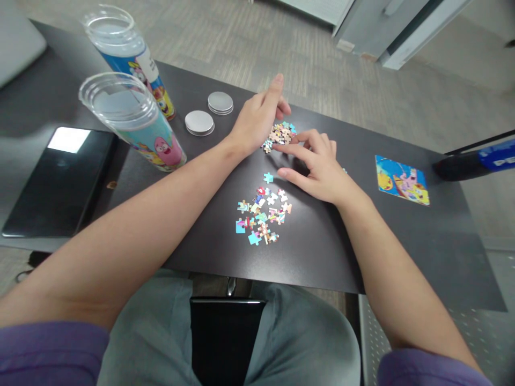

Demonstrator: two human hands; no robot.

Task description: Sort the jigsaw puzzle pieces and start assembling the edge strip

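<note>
A heap of small jigsaw pieces (pixel 282 132) lies on the dark table between my two hands. My left hand (pixel 259 118) rests on its edge along the heap's left side, thumb raised and apart, the other fingers partly hidden. From the right, my right hand (pixel 319 163) reaches in with fingers spread, its index fingertip at the heap's near edge. Just left of the right thumb sits a single light blue jigsaw piece (pixel 268 177). Closer to me, several loose jigsaw pieces (pixel 261 217) are scattered in a cluster. I see no piece held in either hand.
Two clear cartoon-printed canisters (pixel 163 145) stand open on the left, near two round silver lids (pixel 199 122). A black laptop-like slab (pixel 56 182) lies farther left. At right are a cartoon picture card (pixel 402 179) and a dark bottle-like object (pixel 462 165). The table's (pixel 306 257) front edge is above my lap.
</note>
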